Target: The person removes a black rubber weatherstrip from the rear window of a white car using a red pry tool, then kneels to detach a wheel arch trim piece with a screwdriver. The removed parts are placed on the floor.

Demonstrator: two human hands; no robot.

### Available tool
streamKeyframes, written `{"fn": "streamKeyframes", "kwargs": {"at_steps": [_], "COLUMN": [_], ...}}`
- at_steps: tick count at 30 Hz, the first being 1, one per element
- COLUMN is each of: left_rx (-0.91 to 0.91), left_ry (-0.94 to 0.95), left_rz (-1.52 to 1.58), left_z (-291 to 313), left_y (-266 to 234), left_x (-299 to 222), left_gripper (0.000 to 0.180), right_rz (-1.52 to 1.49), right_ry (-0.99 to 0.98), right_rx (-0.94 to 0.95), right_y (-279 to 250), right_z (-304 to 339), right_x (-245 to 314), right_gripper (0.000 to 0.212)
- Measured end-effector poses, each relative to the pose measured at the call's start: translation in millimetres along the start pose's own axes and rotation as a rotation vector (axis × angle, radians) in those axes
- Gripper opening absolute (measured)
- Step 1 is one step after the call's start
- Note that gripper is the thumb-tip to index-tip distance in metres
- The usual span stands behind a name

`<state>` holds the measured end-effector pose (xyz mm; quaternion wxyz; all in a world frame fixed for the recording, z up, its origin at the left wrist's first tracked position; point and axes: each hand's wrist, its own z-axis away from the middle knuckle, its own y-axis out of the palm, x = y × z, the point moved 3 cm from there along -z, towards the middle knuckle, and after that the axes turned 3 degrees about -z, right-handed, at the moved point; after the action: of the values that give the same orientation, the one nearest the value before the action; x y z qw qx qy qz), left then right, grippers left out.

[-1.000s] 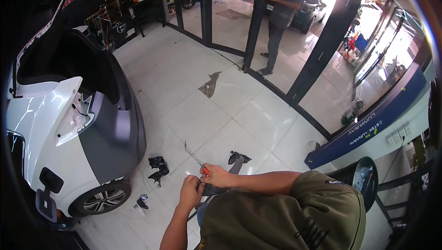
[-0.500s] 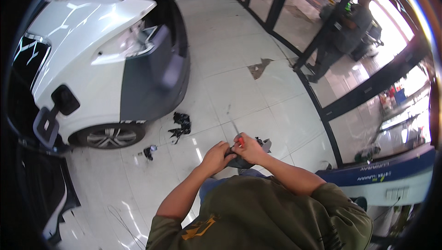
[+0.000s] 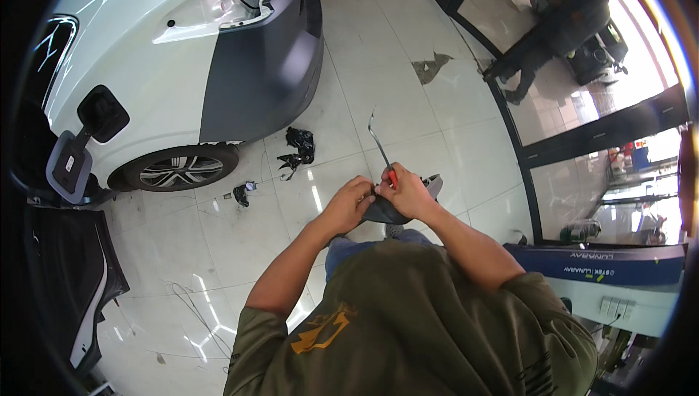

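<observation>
In front of my body I hold a dark grey, curved piece (image 3: 384,213); its exact kind I cannot make out. My left hand (image 3: 348,205) grips its left side, thumb and fingertips pinched at its upper edge. Against those fingertips rests my right hand (image 3: 409,196), closed around the red handle of a hook tool (image 3: 378,144). The tool's thin metal shaft points away from me and bends at its far tip. Right of my right hand, the piece's lighter end with an opening sticks out. My palms hide much of the piece.
A white car (image 3: 175,83) with a dark grey rear corner stands at left, lamp recess exposed. Crumpled black plastic (image 3: 298,150) and a small black scrap (image 3: 242,194) lie on the tiles. Glass doors (image 3: 561,148) run along the right, a person beyond. A long blue box (image 3: 597,263) is at right.
The view has shifted, so the car and floor items appear higher. Both hands stay on the grey piece, and the hook tool's shaft now shows sharply instead of blurred.
</observation>
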<state>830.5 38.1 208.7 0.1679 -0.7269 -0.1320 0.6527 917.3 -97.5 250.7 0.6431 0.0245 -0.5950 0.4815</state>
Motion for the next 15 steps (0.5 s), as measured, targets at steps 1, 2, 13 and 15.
{"fn": "streamKeyframes", "kwargs": {"at_steps": [1, 2, 13, 15], "left_rx": [0.014, 0.027, 0.163, 0.162], "left_ry": [-0.08, -0.161, -0.415, -0.358], "left_rz": [0.072, 0.142, 0.487, 0.55], "left_z": [1, 0, -8, -17], "left_y": [-4, -9, -8, -9], "left_x": [3, 7, 35, 38], "left_gripper": [0.013, 0.014, 0.016, 0.018], "right_rz": [-0.002, 0.024, 0.002, 0.021], "right_ry": [-0.008, -0.031, 0.016, 0.032], "right_rx": [0.008, 0.0, 0.069, 0.086], "right_y": [3, 4, 0, -6], "right_z": [0, -4, -8, -14], "right_x": [0, 2, 5, 3], "right_gripper": [0.028, 0.028, 0.029, 0.029]}}
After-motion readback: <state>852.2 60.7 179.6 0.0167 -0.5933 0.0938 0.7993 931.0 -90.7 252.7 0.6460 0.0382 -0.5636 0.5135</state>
